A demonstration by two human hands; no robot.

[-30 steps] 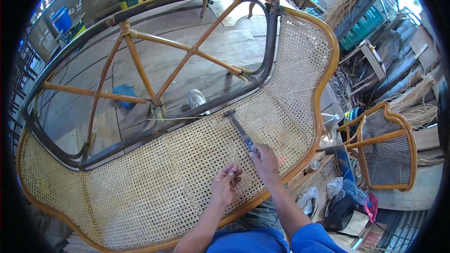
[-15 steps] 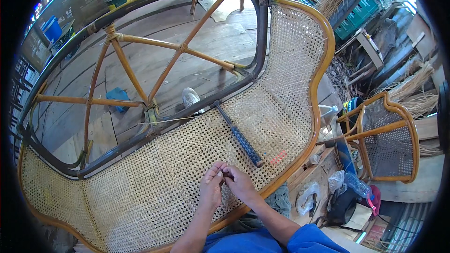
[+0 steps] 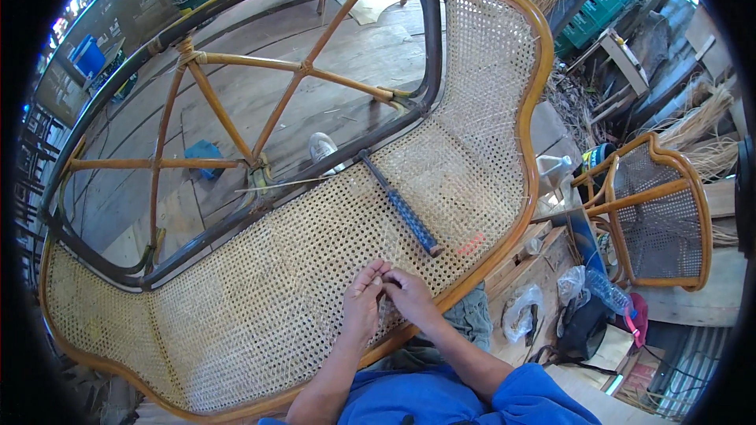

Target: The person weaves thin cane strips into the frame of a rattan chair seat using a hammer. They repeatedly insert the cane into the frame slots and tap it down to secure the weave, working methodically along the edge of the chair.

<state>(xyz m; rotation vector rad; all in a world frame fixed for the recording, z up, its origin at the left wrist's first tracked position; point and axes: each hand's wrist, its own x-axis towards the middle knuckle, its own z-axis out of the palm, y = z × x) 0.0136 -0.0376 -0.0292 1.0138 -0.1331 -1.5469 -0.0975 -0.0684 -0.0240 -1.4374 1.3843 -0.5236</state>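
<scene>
My left hand (image 3: 364, 299) and my right hand (image 3: 411, 297) meet above the woven cane panel (image 3: 276, 283), near its front rattan rim. Both have their fingertips pinched together, thumbs close to each other. Whatever lies between the fingers is too small or hidden to make out. Just beyond my hands a slim dark tool with a blue patterned grip (image 3: 411, 222) lies slantwise on the cane, its narrow end against the dark frame rail (image 3: 213, 249). A thin pale strip of cane (image 3: 295, 183) crosses that rail.
Crossed rattan poles (image 3: 302, 71) brace the curved frame beyond the panel. A shoe (image 3: 322, 148) and a blue object (image 3: 204, 159) are on the plank floor. To the right stand a smaller cane-backed piece (image 3: 657, 216), a plastic bottle (image 3: 606, 293), plastic bags and bundles of fibre.
The whole view has shifted and turned slightly. My hands stay pinched together in nearly the same spot over the panel, with the fingers slightly rearranged. The tool has not moved on the cane.
</scene>
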